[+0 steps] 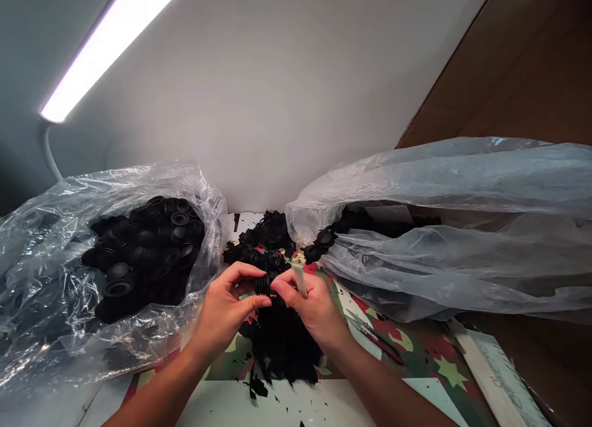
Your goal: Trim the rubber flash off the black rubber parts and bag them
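My left hand (226, 303) pinches a black ribbed rubber bellows (262, 285) between thumb and fingers. My right hand (311, 300) is closed, with a pale flat stick-like tool (300, 280) standing up out of its grip. Its thumb and fingertip meet at the right end of the bellows; whether they grip a piece of its rubber I cannot tell. Below both hands lies a heap of black rubber scraps (287, 344). Several more ribbed black bellows (256, 258) lie just behind the fingers.
At left, a clear plastic bag (41, 273) holds many black bellows (143, 248). Another plastic bag (444, 260) opens at right, black parts at its mouth. Tweezers (377, 340) lie right of my right wrist. A cardboard box (518, 75) and a lit lamp (111, 44) flank the wall.
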Tool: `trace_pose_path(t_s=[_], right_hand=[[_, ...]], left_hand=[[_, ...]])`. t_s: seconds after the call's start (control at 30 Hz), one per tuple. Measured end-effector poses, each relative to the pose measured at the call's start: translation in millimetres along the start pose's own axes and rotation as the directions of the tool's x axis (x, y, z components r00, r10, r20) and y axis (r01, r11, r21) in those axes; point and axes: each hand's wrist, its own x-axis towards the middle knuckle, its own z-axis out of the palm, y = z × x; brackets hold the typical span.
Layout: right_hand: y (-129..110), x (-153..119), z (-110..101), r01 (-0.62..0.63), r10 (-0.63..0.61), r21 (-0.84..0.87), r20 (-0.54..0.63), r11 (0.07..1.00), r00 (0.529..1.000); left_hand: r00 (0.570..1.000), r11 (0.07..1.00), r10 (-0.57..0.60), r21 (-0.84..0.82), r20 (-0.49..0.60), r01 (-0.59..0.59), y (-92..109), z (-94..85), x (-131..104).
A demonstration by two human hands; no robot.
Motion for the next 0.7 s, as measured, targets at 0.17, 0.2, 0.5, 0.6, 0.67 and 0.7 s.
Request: trace_pose_path(t_s=[0.17, 0.2, 0.5, 0.6, 0.67, 0.7], right_hand=[[-3.0, -2.4, 1.5, -0.003, 0.003, -0.009, -0.013, 1.0, 1.0], [-4.1, -3.0, 1.2, -0.007, 0.007, -0.007, -0.022, 1.0, 1.0], [-7.4, -4.3, 0.6, -0.082, 0.084, 0.113, -0.019, 0.99, 0.996], [-5.9, -3.3, 0.3, -0.059, 0.06, 0.083, 0.0, 0.995, 0.998], [-2.2, -2.2, -0.7, -0.009, 0.009, 0.035, -0.008, 0.999, 1.0], [0.3, -1.5, -1.4, 0.017, -0.017, 0.021, -0.03, 1.0, 0.999]], left_hand=[[1.0, 0.998, -0.017, -0.062, 0.015, 0.018, -0.6, -0.3, -0.9], [0.999, 0.994, -0.039, -0.099, 0.019, 0.04, -1.1, -0.3, -1.2], [0.985, 0.938, -0.152, -0.3, 0.084, 0.17, -5.1, 0.5, -2.6], [0.98, 0.94, -0.17, -0.28, 0.103, 0.193, -5.5, -1.3, -1.8], [0.97, 0.91, -0.2, -0.342, 0.138, 0.236, -5.4, -2.9, -0.8], [0.963, 0.881, -0.216, -0.393, 0.16, 0.263, -5.2, -3.7, -0.3]])
